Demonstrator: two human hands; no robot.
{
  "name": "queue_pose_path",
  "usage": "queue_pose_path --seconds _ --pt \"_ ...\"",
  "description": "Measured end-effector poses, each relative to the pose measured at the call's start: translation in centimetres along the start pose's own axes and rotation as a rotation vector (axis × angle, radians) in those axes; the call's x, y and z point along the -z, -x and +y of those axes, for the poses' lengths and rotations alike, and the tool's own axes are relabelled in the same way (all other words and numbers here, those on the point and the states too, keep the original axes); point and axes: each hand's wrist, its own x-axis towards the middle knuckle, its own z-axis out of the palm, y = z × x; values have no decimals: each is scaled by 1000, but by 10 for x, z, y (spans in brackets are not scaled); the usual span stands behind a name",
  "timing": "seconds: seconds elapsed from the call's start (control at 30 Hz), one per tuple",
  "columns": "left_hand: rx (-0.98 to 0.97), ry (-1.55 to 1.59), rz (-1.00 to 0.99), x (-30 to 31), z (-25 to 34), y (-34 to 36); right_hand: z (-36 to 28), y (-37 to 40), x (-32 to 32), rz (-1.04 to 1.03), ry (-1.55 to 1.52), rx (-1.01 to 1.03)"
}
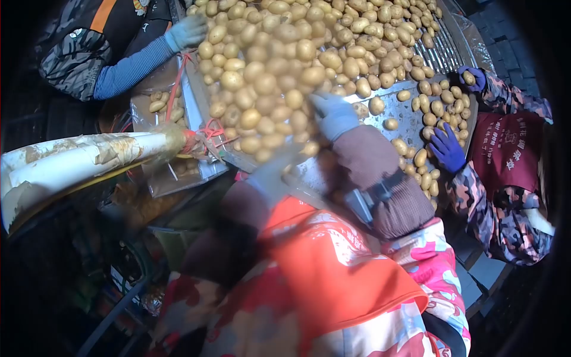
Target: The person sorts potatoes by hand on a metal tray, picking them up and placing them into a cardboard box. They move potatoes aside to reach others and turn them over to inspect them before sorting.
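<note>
A large heap of potatoes [270,77] covers the metal sorting table [309,174] in front of me. My right hand [334,116], in a light blue glove, reaches to the heap's near right side, fingers stretched out against the potatoes. Closer to my body, my left hand [275,174] is smeared by motion beside the heap's near edge, in a pale glove. Its fingers do not show clearly. Potatoes in the middle of the heap are blurred too.
Across at left, a co-worker's blue-gloved hand [187,33] rests by the heap. At right, another person's purple gloves [447,149] work among potatoes, one holding a potato [468,78]. A roller conveyor [443,47] lies behind; a white wrapped pole [89,157] juts in at left.
</note>
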Motion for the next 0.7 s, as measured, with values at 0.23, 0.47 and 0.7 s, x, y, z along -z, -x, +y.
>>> queue_pose_path --seconds 0.23,0.47,0.7 --pt "96 243 -15 30 -1 3 17 27 16 -248 1 -427" --pt "395 130 -131 6 33 12 -23 57 76 -146 -556 -539" --pt "167 83 -133 14 6 15 -26 -43 42 203 -164 219"
